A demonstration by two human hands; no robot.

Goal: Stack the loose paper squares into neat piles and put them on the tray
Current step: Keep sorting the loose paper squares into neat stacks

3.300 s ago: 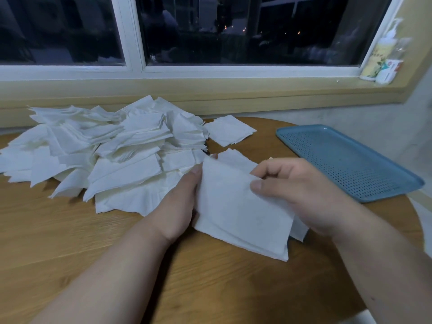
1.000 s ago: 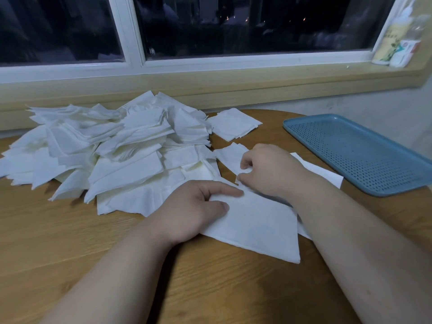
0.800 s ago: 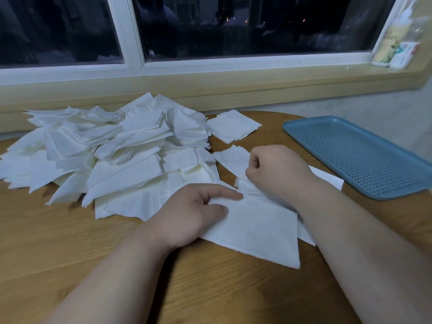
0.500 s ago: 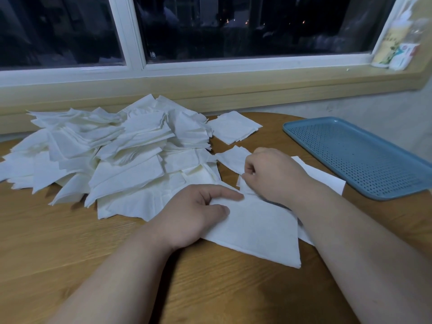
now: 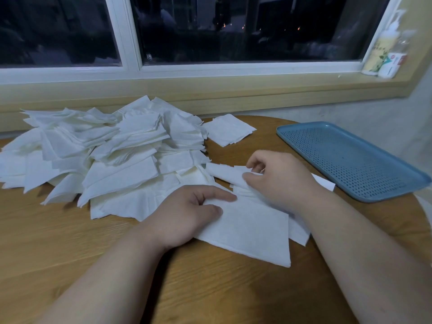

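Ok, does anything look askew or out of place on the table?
Yes: the pile under the left hand is askew, with lower sheets poking out past its right edge. The right hand pinches a curled sheet. The big heap behind is a jumble.

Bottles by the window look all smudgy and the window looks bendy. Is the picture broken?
Head view: the bottles sit in the far corner, where the wide lens smears and stretches; head view: the window frame leans likewise; head view: light is dim, yet the paper square in the right hand looks fairly sharp.
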